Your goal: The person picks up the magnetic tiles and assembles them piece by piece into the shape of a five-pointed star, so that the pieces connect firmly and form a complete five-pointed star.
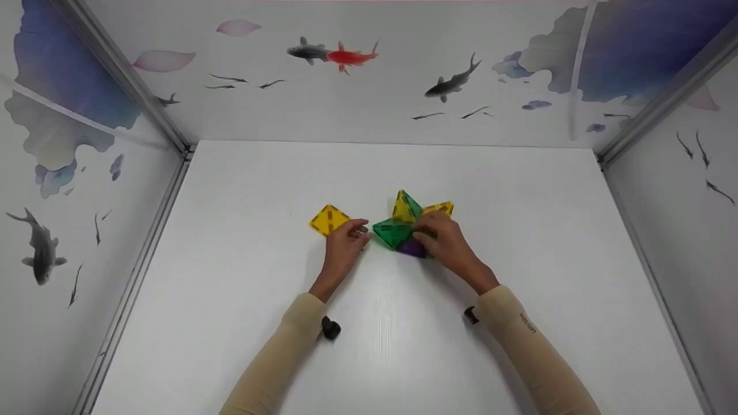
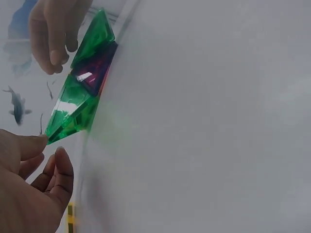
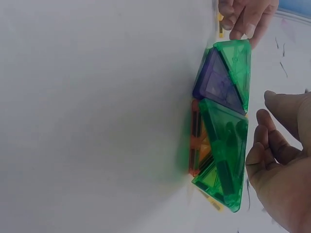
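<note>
A build of translucent magnetic tiles stands on the table, with a green triangular tile (image 1: 392, 233), a purple tile (image 1: 412, 248) and yellow tiles (image 1: 441, 206) joined at angles. My left hand (image 1: 347, 237) is beside its left corner, fingers loosely bent; a small gap shows there in the head view. Over the right part of the build is my right hand (image 1: 447, 239), thumb and fingers bent near the top edges. In the right wrist view those fingers (image 3: 260, 158) pinch nothing visible. An orange tile (image 3: 197, 138) shows low in the build.
A separate yellow tile piece (image 1: 328, 219) lies left of the build, partly behind my left hand. White table surface (image 1: 380, 346) extends around, bordered by printed panels with fish (image 1: 351, 56) and metal corner rails (image 1: 138, 259).
</note>
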Demonstrator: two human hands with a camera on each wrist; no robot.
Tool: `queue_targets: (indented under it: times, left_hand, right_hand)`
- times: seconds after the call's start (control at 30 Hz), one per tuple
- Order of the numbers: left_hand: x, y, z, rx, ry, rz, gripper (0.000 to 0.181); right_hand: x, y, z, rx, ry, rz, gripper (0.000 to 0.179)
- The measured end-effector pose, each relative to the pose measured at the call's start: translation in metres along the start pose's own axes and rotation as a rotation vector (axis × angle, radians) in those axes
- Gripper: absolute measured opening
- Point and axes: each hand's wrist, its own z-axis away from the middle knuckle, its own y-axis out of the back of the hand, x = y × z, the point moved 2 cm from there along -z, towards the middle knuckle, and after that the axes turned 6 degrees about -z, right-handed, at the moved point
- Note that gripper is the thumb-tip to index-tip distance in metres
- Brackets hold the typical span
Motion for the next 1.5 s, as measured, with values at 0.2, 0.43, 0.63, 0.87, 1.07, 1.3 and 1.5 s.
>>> queue_targets:
  times: [0.2, 0.43, 0.63, 0.87, 1.07, 1.3, 1.5]
  left_hand:
    - [-0.004, 0.031, 0.008, 0.016, -0.069, -0.132, 0.033]
    - [-0.015, 0.056, 0.005, 0.074, -0.058, -0.36, 0.041]
    - [-0.026, 0.063, -0.002, 0.1, 0.007, -0.532, 0.065]
    - [-0.031, 0.062, -0.01, 0.085, 0.088, -0.628, 0.078]
    - [-0.031, 0.062, -0.012, 0.069, 0.119, -0.631, 0.075]
    - [-0.026, 0.066, -0.002, -0.068, 0.102, -0.684, 0.076]
    - [-0.022, 0.068, 0.012, -0.176, 0.045, -0.723, 0.078]
  right_hand:
    - [-0.01, -0.011, 0.005, -0.041, 0.03, -0.008, 0.015]
    - [-0.023, -0.031, 0.007, -0.079, 0.098, -0.002, 0.016]
    - [-0.031, -0.048, 0.006, -0.097, 0.147, -0.016, 0.014]
    - [-0.034, -0.06, 0.008, -0.139, 0.12, -0.042, 0.016]
    - [-0.035, -0.067, 0.012, -0.155, 0.096, -0.038, 0.016]
    - [-0.035, -0.073, 0.019, -0.184, 0.088, -0.087, 0.017]
    - [-0.033, -0.075, 0.024, -0.207, 0.089, -0.122, 0.021]
